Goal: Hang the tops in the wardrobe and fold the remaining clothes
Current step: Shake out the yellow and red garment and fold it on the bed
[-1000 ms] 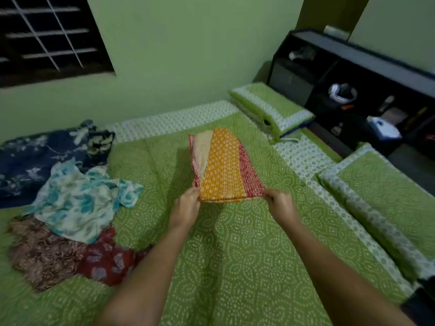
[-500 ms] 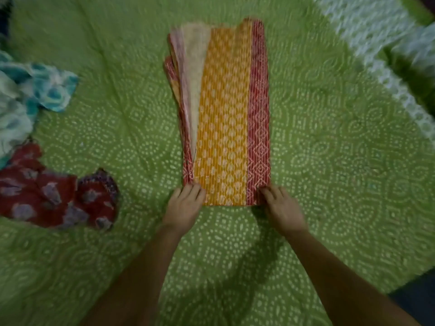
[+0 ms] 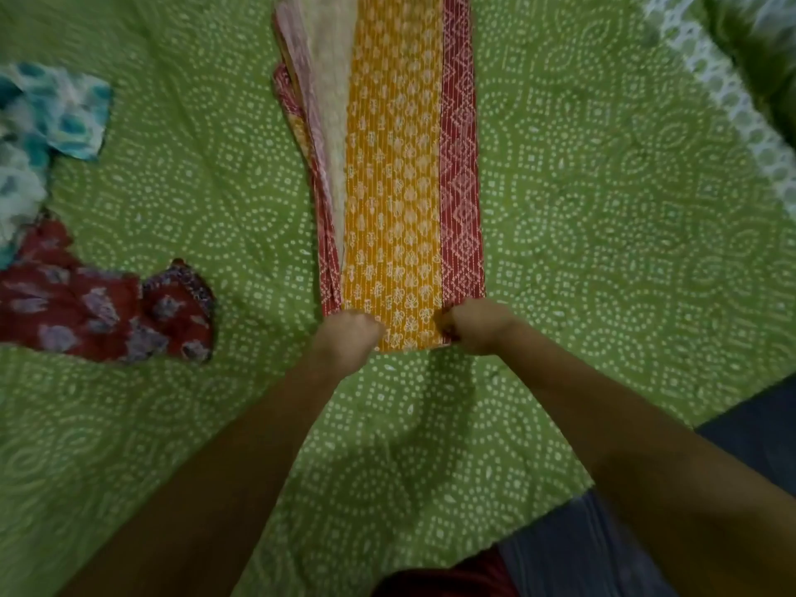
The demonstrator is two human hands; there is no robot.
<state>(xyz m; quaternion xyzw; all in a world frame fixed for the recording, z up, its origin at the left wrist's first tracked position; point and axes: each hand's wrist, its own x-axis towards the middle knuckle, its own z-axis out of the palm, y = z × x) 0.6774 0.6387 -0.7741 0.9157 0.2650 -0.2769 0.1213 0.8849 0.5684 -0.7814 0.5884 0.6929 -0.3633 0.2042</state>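
Your left hand (image 3: pixel 349 333) and right hand (image 3: pixel 476 327) each have fingers curled onto a near corner of the orange and red cloth (image 3: pixel 396 174), pinching its near edge. The cloth lies flat as a long narrow strip on the green bedspread (image 3: pixel 603 209), running straight away from you, pale layers fanned along its left side.

Step in hand, by my read: folding, strip already narrowed lengthwise. Next move likely calls for lifting both corners together and carrying them to the far end, edges matched.

Left of you, well apart: red floral garment (image 3: pixel 103 312), teal and white garment (image 3: pixel 43 122), both unfolded.
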